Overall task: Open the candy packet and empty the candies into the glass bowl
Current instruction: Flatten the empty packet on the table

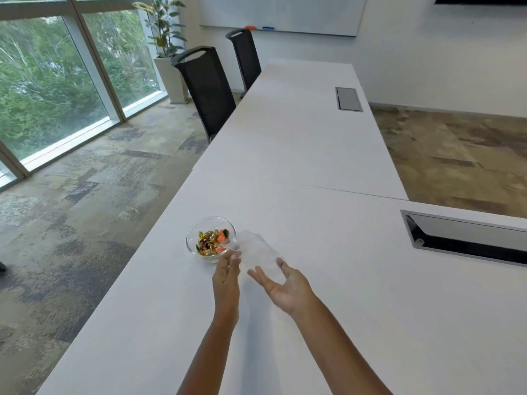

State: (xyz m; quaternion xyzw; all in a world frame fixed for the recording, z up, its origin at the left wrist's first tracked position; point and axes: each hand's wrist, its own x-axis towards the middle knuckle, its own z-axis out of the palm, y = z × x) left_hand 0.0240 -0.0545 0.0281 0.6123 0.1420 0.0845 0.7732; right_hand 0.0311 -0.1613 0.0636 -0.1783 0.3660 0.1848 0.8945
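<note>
A small glass bowl [211, 238] stands near the left edge of the white table [313, 155], with several gold, green and orange wrapped candies [212, 241] in it. A clear, empty-looking plastic packet [258, 252] lies blurred just right of the bowl, one corner by the bowl's rim. My left hand [227, 276] is stretched out with straight fingers, its fingertips at the packet's near-left corner beside the bowl. My right hand [286, 289] is held palm-up with fingers apart, at the packet's near end and not closed on it.
Two black chairs [209, 89] stand along the table's left side. Two metal cable hatches are set into the tabletop, one at the right [462, 238] and one further back [348, 99]. The table's left edge runs close to the bowl; a potted plant [168, 52] stands by the window.
</note>
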